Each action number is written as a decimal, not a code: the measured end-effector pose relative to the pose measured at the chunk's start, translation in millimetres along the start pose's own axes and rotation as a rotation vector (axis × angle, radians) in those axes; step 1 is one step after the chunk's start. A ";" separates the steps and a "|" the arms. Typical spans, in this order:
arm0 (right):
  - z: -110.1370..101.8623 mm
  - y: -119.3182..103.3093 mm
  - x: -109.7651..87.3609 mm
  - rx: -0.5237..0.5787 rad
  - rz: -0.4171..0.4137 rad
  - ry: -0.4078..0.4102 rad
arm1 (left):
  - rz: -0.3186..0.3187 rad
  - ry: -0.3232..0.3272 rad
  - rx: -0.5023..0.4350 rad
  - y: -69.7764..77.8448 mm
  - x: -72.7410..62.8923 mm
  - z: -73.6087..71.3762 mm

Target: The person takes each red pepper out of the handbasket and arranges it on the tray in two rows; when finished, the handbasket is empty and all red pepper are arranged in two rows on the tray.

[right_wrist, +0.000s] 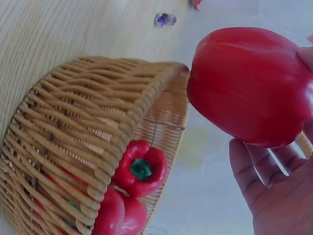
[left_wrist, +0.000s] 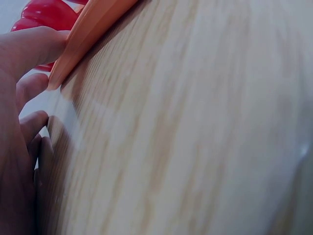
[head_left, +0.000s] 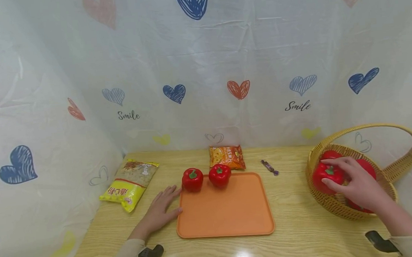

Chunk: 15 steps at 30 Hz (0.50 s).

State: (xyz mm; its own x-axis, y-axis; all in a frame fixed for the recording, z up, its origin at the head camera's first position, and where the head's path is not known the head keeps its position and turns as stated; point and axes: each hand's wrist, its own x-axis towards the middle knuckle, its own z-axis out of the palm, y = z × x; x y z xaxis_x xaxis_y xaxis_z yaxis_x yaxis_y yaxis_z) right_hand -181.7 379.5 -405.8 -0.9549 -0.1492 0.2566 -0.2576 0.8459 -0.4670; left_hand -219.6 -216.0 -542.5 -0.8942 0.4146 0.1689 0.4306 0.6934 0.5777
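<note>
With my right hand [head_left: 362, 185] I grasp a red bell pepper [right_wrist: 249, 88], thumb and fingers pinching its sides, and hold it above the near-left part of the wicker basket [right_wrist: 83, 107] — clear of the rim, as my right wrist view shows. More red bell peppers [right_wrist: 141, 169] lie inside that basket. My left hand [head_left: 161, 207] grips nothing: its fingers are loosely extended, its thumb touching the left edge of the orange tray [head_left: 226, 210]. Two bell peppers [head_left: 220, 175] sit at the tray's far side, stems up, near its left corner. Behind them lies an orange snack packet [head_left: 227, 157] — a purple-wrapped candy [head_left: 269, 168] to its right, a yellow pasta bag [head_left: 129, 183] farther left.
</note>
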 end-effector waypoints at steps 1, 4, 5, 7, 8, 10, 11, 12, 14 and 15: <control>0.7 -0.7 0.3 -0.003 -0.004 0.000 | 0.000 -0.001 -0.001 0.2 -0.1 -0.2; 2.6 -3.1 1.0 -0.006 -0.008 -0.004 | -0.002 -0.002 -0.005 0.9 -0.3 -0.7; 3.3 -3.9 1.1 -0.002 -0.008 -0.007 | -0.002 -0.002 -0.006 1.1 -0.3 -0.8; 4.7 -5.5 1.2 0.001 -0.005 -0.016 | -0.002 -0.002 -0.008 1.5 -0.4 -1.1; 5.5 -6.4 1.1 0.002 -0.001 -0.018 | -0.001 -0.001 -0.007 1.6 -0.3 -1.0; 7.0 -8.4 1.0 0.005 0.004 -0.022 | -0.001 -0.002 -0.006 1.5 -0.2 -1.1; 7.9 -9.5 0.9 0.008 0.004 -0.022 | -0.001 -0.003 -0.007 1.4 -0.2 -1.1; 8.9 -10.4 0.9 0.009 0.002 -0.019 | -0.002 -0.004 -0.007 1.2 -0.2 -1.1; 11.3 -12.2 1.2 0.017 -0.004 -0.015 | -0.004 -0.007 -0.007 0.7 -0.1 -1.0; 12.8 -12.7 1.4 0.021 -0.008 -0.013 | -0.004 -0.009 -0.006 0.6 -0.1 -0.9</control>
State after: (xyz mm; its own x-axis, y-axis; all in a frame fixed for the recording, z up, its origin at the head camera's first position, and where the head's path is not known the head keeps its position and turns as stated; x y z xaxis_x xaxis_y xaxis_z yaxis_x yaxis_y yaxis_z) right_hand -181.6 362.0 -410.3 -0.9546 -0.1625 0.2497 -0.2682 0.8336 -0.4829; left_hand -219.3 -216.1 -541.5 -0.8947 0.4171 0.1600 0.4267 0.6916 0.5828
